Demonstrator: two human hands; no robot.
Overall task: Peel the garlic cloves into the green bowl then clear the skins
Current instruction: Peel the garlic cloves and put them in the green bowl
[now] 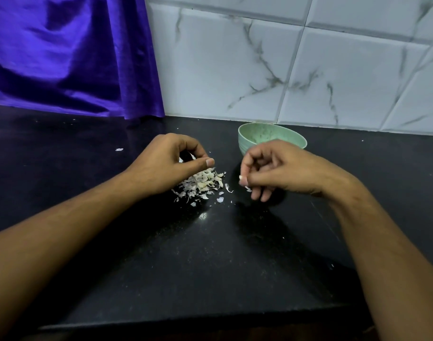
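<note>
**Head view: both hands low over the skins, bowl behind**

Left hand (171, 163) hovers above the far-left edge of the skin pile (203, 183). Back of hand up, fingers curled under, thumb stretched right toward the pile's top. Cannot tell whether the curled fingers hold anything; the palm side is hidden. Forearm comes in from the lower left, low over the table (210, 254).

Right hand (267, 171) sits just right of the pile, apart from it. Thumb and forefinger pinch a small white piece (241, 178); the other fingers are loosely bent, tips pointing down near the table. Forearm comes in from the lower right.

Green bowl (245, 143) stands upright behind the right hand, near the tiled wall (284, 70). The knuckles cover its near rim. The visible inside is bare speckled green; the bottom is hidden.

The pile lies between the hands, with loose flakes trailing right toward the right hand. One stray flake (119, 149) lies well off to the left.

Room: open dark table in front of the pile down to the front edge, and wide to the left. A purple cloth (63, 57) hangs to the table's back edge on the left.
</note>
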